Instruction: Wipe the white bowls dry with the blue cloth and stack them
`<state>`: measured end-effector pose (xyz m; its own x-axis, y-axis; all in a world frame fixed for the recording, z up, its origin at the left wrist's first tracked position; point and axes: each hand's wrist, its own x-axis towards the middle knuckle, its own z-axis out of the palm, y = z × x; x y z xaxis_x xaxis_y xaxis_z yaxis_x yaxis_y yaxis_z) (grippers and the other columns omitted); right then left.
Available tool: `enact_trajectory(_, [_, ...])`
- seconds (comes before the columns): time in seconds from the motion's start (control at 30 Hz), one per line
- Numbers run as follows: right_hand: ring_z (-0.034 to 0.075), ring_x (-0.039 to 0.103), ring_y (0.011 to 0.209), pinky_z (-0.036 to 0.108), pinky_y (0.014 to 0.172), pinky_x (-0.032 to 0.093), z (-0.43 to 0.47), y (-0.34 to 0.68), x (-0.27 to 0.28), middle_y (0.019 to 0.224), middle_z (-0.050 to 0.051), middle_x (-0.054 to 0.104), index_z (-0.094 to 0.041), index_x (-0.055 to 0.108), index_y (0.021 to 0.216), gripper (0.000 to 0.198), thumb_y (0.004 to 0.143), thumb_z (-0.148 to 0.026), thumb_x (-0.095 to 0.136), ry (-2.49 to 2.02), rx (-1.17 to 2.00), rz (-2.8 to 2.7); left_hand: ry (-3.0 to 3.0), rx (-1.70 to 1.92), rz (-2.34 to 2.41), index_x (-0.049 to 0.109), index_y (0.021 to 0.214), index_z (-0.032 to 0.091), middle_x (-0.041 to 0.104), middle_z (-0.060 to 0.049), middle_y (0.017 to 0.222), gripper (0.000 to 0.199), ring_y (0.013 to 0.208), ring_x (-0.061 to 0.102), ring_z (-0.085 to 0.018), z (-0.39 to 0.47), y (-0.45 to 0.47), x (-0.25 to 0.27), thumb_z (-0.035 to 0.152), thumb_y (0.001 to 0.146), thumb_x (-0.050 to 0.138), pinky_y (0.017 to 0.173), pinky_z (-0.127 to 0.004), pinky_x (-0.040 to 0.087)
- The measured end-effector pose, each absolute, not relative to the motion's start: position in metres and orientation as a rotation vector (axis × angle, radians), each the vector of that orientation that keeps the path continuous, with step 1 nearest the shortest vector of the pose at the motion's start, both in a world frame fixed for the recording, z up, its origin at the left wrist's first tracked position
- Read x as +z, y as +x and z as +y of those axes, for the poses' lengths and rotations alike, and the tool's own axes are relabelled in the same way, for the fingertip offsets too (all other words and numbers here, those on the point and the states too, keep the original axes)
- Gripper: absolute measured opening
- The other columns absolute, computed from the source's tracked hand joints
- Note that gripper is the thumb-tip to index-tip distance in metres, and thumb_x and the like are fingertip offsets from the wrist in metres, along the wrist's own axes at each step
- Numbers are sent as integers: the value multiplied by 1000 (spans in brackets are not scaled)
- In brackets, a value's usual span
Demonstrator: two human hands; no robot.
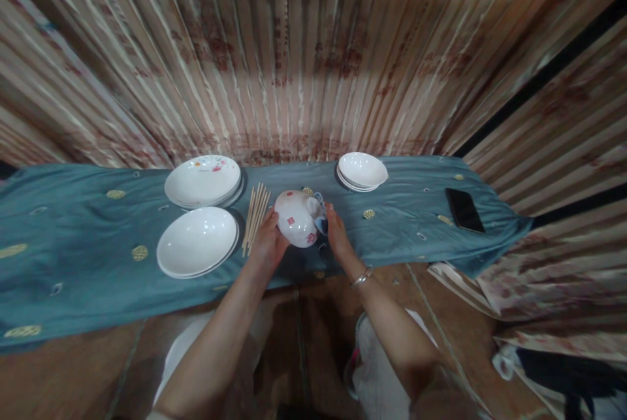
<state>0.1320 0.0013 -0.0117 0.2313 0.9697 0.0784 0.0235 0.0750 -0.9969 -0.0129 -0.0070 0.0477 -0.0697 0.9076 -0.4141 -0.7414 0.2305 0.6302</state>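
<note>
A white bowl (pixel 295 221) with small red marks is tipped so its glossy outer side faces me. My left hand (pixel 269 240) is closed on its left edge. At the bowl's right side are blue-and-white ceramic pieces (pixel 321 219), perhaps spoons; their exact shape is unclear. My right hand (pixel 337 232), with a bracelet (pixel 361 276) at the wrist, is closed on these pieces, its fingertips partly hidden. Just left of the bowl, a bundle of wooden chopsticks (pixel 255 214) lies on the cloth.
Stacked plates (pixel 203 181) with a flower print stand at the back left, white dishes (pixel 196 243) in front of them. Small white bowls (pixel 362 170) are stacked at the back right. A black phone (pixel 464 210) lies farther right on the blue-green tablecloth (pixel 112 243). A curtain (pixel 313 100) hangs behind.
</note>
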Motion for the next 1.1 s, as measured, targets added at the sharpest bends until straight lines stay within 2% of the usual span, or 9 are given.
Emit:
enact_trajectory(0.2, [22, 48, 135, 42, 116, 32, -17, 121, -5, 141, 8, 57, -19, 56, 134, 64, 94, -62, 31, -1331, 908, -1146, 237, 1379, 943, 64, 94, 20, 73, -3, 86, 20, 85, 69, -18, -2, -16, 48, 13, 92, 46, 89, -33, 53])
enact_trajectory(0.53, [24, 30, 146, 46, 121, 24, -45, 107, -14, 156, 16, 35, -13, 32, 150, 69, 97, -57, 33, -1447, 859, -1257, 259, 1376, 956, 62, 90, 23, 72, -5, 100, 16, 108, 64, -23, -2, -11, 54, 15, 89, 48, 89, -36, 53])
enact_trajectory(0.63, [24, 22, 150, 49, 121, 23, -57, 106, -21, 160, 15, 27, -14, 25, 153, 64, 99, -48, 35, -1451, 751, -1400, 230, 1374, 954, 62, 90, 23, 72, -4, 98, 16, 109, 64, -23, -1, -11, 55, 16, 89, 48, 91, -37, 52])
enact_trajectory(0.77, [24, 16, 151, 50, 121, 25, -72, 112, -27, 163, 13, 19, -17, 16, 155, 60, 99, -28, 35, -1420, 586, -1639, 216, 1347, 941, 62, 95, 23, 72, -4, 92, 16, 107, 64, -23, -1, -15, 54, 17, 91, 48, 92, -38, 51])
enact_trajectory(0.9, [25, 13, 152, 50, 120, 26, -81, 118, -22, 164, 13, 10, -18, 10, 156, 67, 94, -11, 33, -1391, 437, -1835, 207, 1342, 941, 61, 94, 22, 71, -3, 85, 15, 103, 66, -22, -1, -16, 52, 17, 93, 47, 93, -39, 51])
enact_trajectory(1.1, [31, 1, 152, 58, 118, 27, -89, 111, -14, 165, 13, -7, -19, -3, 156, 79, 90, -3, 36, -1336, 183, -2028, 196, 1346, 916, 60, 95, 22, 71, -1, 84, 16, 90, 68, -17, 0, -17, 48, 15, 94, 45, 90, -34, 51])
